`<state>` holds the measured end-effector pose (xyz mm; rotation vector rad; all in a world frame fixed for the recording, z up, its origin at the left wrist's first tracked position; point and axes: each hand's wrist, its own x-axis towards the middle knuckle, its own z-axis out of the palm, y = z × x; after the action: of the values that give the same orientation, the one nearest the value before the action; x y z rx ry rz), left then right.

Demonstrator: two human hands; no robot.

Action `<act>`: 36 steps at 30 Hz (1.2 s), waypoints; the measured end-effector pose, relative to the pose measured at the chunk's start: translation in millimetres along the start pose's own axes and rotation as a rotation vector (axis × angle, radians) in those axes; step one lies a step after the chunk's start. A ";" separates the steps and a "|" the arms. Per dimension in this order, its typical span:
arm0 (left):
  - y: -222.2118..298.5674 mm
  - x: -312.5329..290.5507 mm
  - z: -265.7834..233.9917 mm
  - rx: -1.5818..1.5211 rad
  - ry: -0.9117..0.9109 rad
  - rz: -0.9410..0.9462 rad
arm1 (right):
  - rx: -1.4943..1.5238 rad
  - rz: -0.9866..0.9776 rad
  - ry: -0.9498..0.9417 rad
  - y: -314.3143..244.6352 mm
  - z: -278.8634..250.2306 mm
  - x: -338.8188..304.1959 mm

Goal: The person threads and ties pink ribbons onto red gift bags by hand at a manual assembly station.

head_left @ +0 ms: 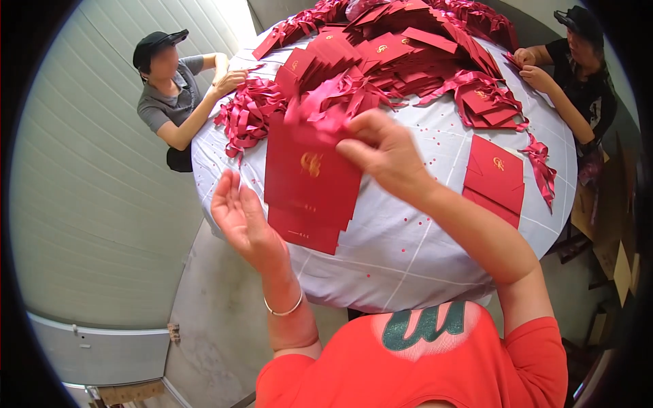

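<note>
A red paper gift bag [306, 180] with a gold emblem hangs in front of me over the near part of the table. My right hand [388, 146] is closed in a pinch at its upper right edge, by the blurred red ribbon [323, 122] along the top. Exactly how much of ribbon or paper the fingertips hold is hard to see. To the left of the bag, my left hand [246, 217] is open with fingers stretched upward and nothing in it. More red paper shows below the bag's lower edge, partly covered by it.
Red bags [401, 51] pile across the far side of the round table [408, 262] with its white cloth. Loose ribbons [252, 112] heap at left; flat bags [493, 173] and a ribbon [542, 166] lie at right. Co-workers sit at left [163, 95] and right [585, 78].
</note>
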<state>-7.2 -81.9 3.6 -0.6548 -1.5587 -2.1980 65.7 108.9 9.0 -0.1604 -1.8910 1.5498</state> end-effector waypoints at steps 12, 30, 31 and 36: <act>-12.7 -52.1 -32.4 1.100 -0.573 -0.027 | -0.529 -0.223 -0.110 11.8 1.4 -30.1; -53.6 42.8 -20.2 0.712 -0.748 -0.240 | -0.234 0.355 -0.542 32.5 12.0 -32.9; -58.0 50.6 -15.6 0.688 -0.758 -0.263 | -0.224 0.378 -0.524 34.8 15.7 -27.0; -89.7 52.6 -5.6 0.586 -0.723 -0.233 | -0.329 0.317 -0.430 58.2 14.8 -23.4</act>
<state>-100.2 -59.8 -37.9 -1.1809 -2.5975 -1.5447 57.0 101.8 -54.4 -0.3041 -2.5611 1.5515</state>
